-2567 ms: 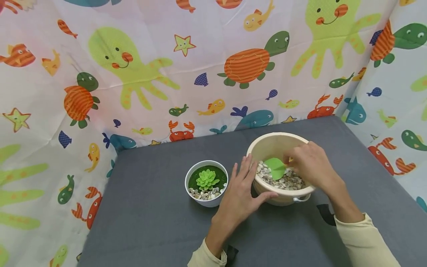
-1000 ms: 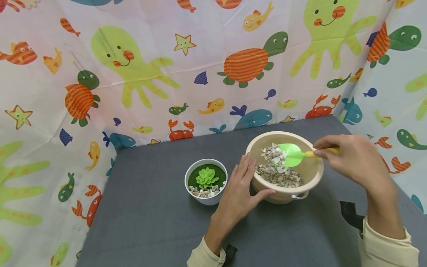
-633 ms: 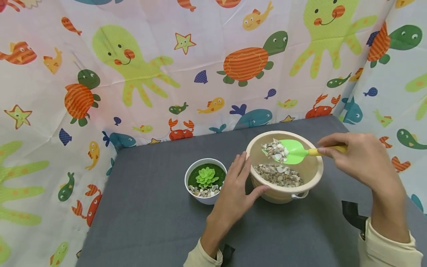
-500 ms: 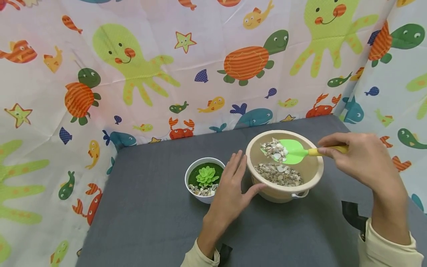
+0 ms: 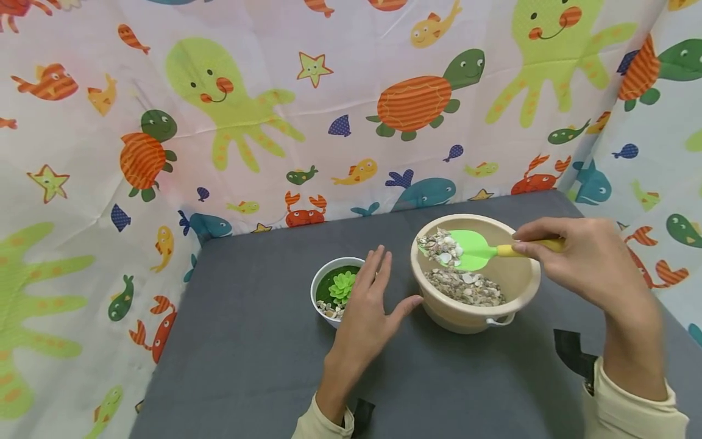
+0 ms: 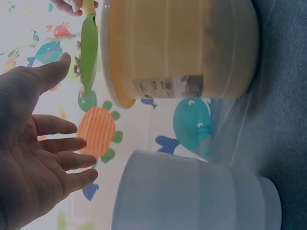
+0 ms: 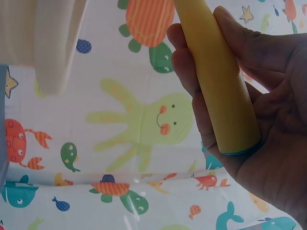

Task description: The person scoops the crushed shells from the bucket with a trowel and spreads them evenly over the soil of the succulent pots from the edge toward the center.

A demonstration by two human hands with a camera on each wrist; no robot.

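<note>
Head view shows the scoop (image 5: 474, 250) raised over the bucket (image 5: 455, 320), its long axis running left to right: yellow handle at the right, green blade at the left, a heap of shells (image 5: 441, 249) toward the tip. The tip lies near the bucket's left rim and points toward the side where the pot (image 6: 192, 196) stands. From the blade, the pot is to the left and slightly nearer. The left wrist view confirms that the blade is above the rim.

The right hand (image 5: 584, 262) is at the scoop's right end, thumb and curled fingers gripping the handle. The left hand (image 5: 362, 320) holds nothing; its fingers are straight and spread, thumb well out. It is the nearer hand to the pot and stands in the way between blade and pot, hiding the pot's right side in the head view. It appears apart from both vessels, the thumb just beside the bucket.

Inside the pot are a green plant (image 5: 342, 286) and a few shells on its near side. More shells (image 5: 466, 286) cover the bucket's floor. Both vessels stand on a grey table (image 5: 258, 341), with a sea-creature curtain (image 5: 258, 36) beyond.
</note>
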